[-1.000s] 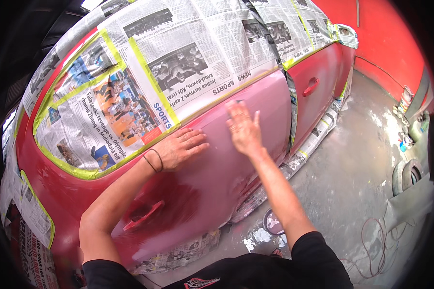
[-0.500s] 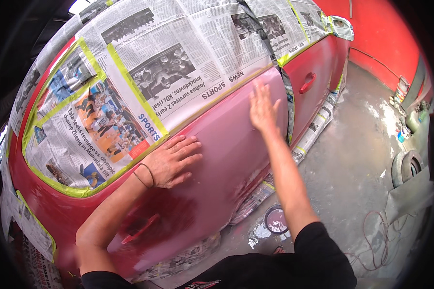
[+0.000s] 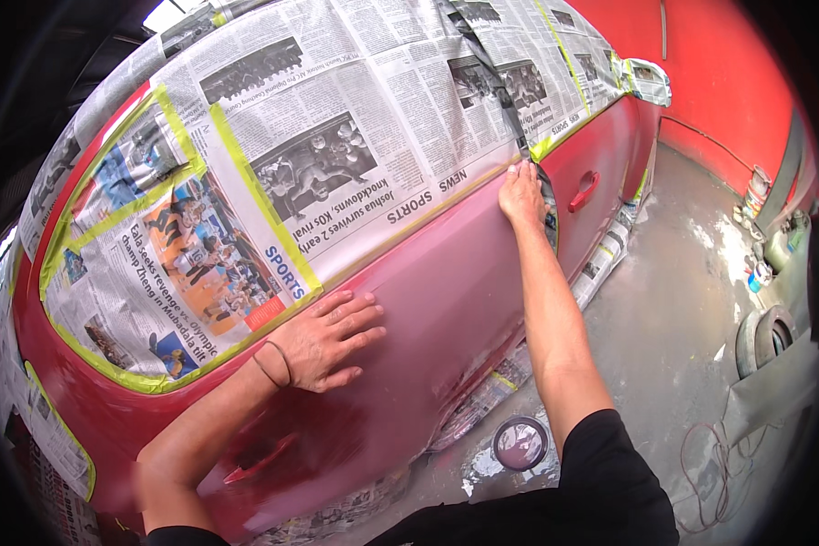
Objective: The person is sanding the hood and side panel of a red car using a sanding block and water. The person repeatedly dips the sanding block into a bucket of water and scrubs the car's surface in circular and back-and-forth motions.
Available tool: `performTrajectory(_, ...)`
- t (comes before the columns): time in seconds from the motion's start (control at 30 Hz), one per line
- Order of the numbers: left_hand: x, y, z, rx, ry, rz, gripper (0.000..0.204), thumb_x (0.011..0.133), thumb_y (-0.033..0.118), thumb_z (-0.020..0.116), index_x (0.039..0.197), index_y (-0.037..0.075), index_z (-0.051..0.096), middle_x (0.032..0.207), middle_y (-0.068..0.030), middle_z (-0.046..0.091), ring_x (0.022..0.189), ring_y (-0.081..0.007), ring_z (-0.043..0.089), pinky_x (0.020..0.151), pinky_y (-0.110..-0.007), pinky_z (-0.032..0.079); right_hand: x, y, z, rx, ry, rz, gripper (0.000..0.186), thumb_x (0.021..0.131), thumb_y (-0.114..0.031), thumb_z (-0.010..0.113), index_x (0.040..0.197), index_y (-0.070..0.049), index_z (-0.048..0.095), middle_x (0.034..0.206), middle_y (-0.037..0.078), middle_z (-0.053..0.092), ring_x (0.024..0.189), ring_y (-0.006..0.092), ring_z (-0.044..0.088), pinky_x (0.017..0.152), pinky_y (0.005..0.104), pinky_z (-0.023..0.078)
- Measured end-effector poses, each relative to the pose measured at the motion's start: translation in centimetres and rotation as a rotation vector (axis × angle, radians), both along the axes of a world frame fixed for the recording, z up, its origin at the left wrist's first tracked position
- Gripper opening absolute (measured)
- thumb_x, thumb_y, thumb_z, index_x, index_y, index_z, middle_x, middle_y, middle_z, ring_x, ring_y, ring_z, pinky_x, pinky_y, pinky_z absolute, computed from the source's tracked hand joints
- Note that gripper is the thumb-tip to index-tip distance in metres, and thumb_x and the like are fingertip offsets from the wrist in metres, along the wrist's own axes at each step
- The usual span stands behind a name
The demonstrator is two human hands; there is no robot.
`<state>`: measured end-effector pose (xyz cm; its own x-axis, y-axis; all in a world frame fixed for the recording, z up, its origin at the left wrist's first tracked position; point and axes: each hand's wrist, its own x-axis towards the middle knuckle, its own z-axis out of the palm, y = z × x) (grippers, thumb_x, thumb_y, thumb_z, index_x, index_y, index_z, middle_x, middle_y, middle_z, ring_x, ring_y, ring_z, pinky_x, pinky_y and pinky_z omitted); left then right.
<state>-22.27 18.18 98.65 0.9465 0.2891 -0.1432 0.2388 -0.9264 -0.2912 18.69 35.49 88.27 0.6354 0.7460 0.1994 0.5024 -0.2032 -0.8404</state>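
Note:
A red car's rear door [image 3: 428,300] carries a dull pinkish coat over its upper and middle part. My left hand [image 3: 328,341] lies on the panel just under the masked window, fingers stretched out, a dark band round the wrist. At the door's far upper corner, my right hand [image 3: 523,195] has its fingers bent together round the edge, beside a black strip [image 3: 496,82] that runs up over the masking. Newspaper [image 3: 409,155] covers the windows and roof, bordered with yellow-green tape [image 3: 257,177]. Below my left forearm is the red door handle [image 3: 259,462].
Beyond the gap stands the red front door [image 3: 601,155], with a wrapped mirror [image 3: 646,82]. A round pail [image 3: 520,443] sits on the stained floor near the car. Tyres [image 3: 763,341], a loose cord [image 3: 721,473] and containers [image 3: 760,273] lie along the right. A red wall [image 3: 710,73] rises behind.
My right hand has moved from lying flat on the panel to the door's far upper corner, its fingers bending round the edge. The left hand stays nearly in place.

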Motion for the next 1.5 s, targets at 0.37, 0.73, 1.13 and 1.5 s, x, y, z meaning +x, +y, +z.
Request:
performTrajectory(0.37, 0.3, 0.7, 0.3, -0.011, -0.006, -0.005, 0.067, 0.096, 0.043, 0.066, 0.154, 0.011, 0.052, 0.166, -0.0176, 0.041, 0.159, -0.0368, 0.032, 0.13, -0.055, 0.024, 0.5, 1.0, 1.6, -0.036, 0.012, -0.009, 0.064, 0.114, -0.046, 0.032, 0.169, -0.014, 0.029, 0.178, 0.004, 0.022, 0.163, 0.0358, 0.022, 0.125, 0.0731, 0.022)
performTrajectory(0.73, 0.2, 0.0, 0.6, -0.01, 0.058, 0.04, 0.068, 0.096, 0.044, 0.065, 0.154, 0.011, 0.052, 0.167, -0.0168, 0.041, 0.16, -0.0357, 0.031, 0.131, -0.054, 0.023, -0.1, 1.1, -2.4, 0.177, 0.007, 0.034, 0.065, 0.114, -0.048, 0.032, 0.169, -0.015, 0.029, 0.178, 0.007, 0.024, 0.162, 0.0375, 0.024, 0.122, 0.0751, 0.024)
performTrajectory(1.13, 0.4, -0.3, 0.8, -0.019, 0.083, 0.097, 0.068, 0.099, 0.043, 0.062, 0.157, 0.011, 0.049, 0.166, -0.0187, 0.041, 0.159, -0.0373, 0.032, 0.131, -0.055, 0.022, -12.4, -5.1, -6.2, 0.376, -0.08, 0.106, 0.064, 0.115, -0.054, 0.024, 0.169, -0.02, 0.033, 0.177, 0.004, 0.028, 0.164, 0.0335, 0.02, 0.128, 0.0706, 0.01)
performTrajectory(1.5, 1.3, -0.3, 1.0, 0.016, 0.059, 0.075, 0.07, 0.1, 0.045, 0.062, 0.158, 0.01, 0.048, 0.166, -0.0189, 0.041, 0.159, -0.0373, 0.032, 0.131, -0.054, 0.023, -6.7, -4.0, -5.7, 0.419, -0.129, 0.048, 0.053, 0.116, -0.046, 0.033, 0.164, -0.025, 0.043, 0.173, 0.005, 0.037, 0.162, 0.0342, 0.026, 0.125, 0.0759, 0.015)
